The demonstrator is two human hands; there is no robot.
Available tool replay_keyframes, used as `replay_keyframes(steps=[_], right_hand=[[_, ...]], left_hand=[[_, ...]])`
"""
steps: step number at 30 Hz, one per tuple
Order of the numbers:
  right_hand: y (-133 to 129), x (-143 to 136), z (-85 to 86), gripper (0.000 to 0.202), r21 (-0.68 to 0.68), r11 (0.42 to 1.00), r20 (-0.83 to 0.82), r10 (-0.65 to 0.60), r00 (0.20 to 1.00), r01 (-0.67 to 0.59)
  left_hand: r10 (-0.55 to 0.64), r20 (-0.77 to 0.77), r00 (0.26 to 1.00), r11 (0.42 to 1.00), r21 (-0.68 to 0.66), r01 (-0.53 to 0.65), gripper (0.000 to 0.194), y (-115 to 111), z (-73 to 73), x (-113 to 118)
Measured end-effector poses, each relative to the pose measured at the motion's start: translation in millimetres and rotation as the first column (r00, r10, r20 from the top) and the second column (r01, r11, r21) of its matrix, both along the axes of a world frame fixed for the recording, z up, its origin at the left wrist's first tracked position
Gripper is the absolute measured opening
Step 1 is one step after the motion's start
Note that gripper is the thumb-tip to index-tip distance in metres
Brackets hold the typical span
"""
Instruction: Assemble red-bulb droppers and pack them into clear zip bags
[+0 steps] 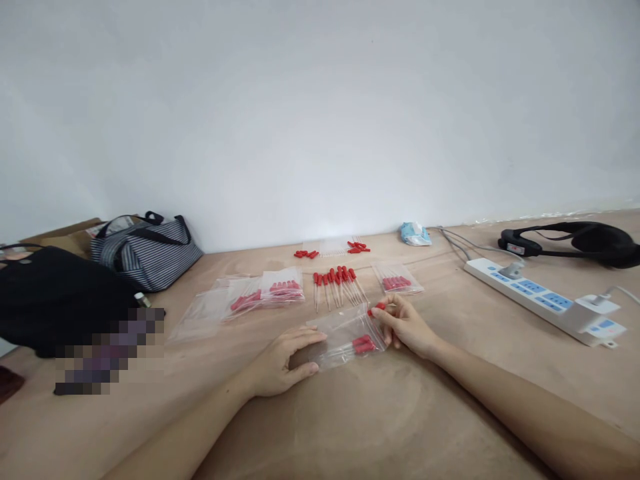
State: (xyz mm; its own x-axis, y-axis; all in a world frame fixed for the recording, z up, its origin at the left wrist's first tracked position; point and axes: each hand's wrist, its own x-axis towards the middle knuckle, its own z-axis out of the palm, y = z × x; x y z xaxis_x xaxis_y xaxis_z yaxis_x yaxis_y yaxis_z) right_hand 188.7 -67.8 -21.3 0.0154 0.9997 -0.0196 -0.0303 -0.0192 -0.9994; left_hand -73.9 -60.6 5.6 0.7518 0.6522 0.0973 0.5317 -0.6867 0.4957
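A clear zip bag [333, 343] lies in front of me with a few red-bulbed droppers [364, 344] inside, their thin stems pointing left. My left hand [283, 360] grips the bag's left side, fingers over the upper part and thumb at the lower edge. Between the thumb and fingers of my right hand [403, 327] is the red bulb of another dropper [379, 308], at the bag's upper right corner. Its stem reaches left along the bag's upper edge. Just beyond, several loose droppers [334, 279] lie in a row, bulbs away from me.
Filled bags [283, 288] overlap at the left, and another filled bag [399, 280] lies right. Farther back are loose red bulbs [306, 254]. A power strip [530, 293], black headset [575, 243] and blue tissue pack [415, 233] stand right; a striped bag [155, 253] and black bag [60, 300] left.
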Motion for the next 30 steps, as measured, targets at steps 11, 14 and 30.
replay_keyframes(steps=[11,14,30], right_hand=[[9,12,4.3,0.034,-0.166,0.982,-0.029,0.087,0.996,-0.090],[8,14,4.8,0.032,-0.155,0.981,0.030,0.119,0.992,-0.113],[9,8,-3.6,0.030,-0.059,0.993,0.254,0.112,0.961,-0.100]], left_hand=[[0.031,-0.029,0.999,1.000,0.000,-0.031,0.049,0,0.3,-2],[0.030,-0.031,0.999,1.000,0.007,-0.030,0.047,0,0.0,-2],[-0.040,0.083,0.996,0.999,-0.021,0.042,0.033,5,-5.5,-2]])
